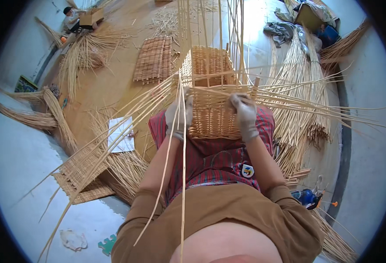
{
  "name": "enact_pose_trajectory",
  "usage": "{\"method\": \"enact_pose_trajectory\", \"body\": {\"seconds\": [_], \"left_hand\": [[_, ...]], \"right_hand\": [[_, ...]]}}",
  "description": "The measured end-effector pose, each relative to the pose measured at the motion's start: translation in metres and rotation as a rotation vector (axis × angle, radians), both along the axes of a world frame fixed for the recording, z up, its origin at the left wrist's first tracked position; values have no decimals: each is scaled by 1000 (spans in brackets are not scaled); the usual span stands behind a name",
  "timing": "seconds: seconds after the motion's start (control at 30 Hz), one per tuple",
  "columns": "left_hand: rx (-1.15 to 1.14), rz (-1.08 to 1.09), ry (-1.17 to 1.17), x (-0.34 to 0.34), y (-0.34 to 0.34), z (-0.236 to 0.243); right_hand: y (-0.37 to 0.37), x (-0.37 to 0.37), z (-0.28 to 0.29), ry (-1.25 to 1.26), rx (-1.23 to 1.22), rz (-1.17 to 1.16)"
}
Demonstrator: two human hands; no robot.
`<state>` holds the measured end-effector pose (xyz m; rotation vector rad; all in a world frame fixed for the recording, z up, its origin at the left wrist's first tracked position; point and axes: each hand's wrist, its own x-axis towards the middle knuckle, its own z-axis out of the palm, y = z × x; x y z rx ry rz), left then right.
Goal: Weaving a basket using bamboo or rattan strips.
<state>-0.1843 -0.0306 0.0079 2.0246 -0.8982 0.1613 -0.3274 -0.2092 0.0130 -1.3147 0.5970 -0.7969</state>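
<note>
Pale bluish-white walls [365,175] flank a glossy tan floor [114,90]; dark baseboards [345,149] edge it, and bright glare [256,46] whitens a far patch.

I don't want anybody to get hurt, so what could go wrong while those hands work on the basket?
The loose sticks poke out in many directions, and two hang close to the person's body, so one might scratch or jab. The basket seems to rest on the striped cloth over the lap, so it could slip if the left grip and right grip let go.
</note>
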Motion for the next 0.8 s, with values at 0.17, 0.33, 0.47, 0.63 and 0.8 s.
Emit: {"method": "enact_pose_trajectory", "body": {"seconds": [0.17, 0.33, 0.47, 0.63, 0.8], "left_hand": [[263, -21, 376, 19, -23, 17], [-199, -282, 1074, 41, -47, 7], [-372, -227, 1210, 41, -60, -7], [-464, -81, 1063, 24, -75, -13], [-457, -106, 1082, 27, -71, -15]], "right_hand": [[-24, 17, -21, -143, 62, -35], [-16, 29, 3, -434, 286, -358], [-30, 61, 59, -319, -13, -151], [-40, 145, 112, 438, -1220, 36], [-36, 126, 120, 236, -830, 177]]}}
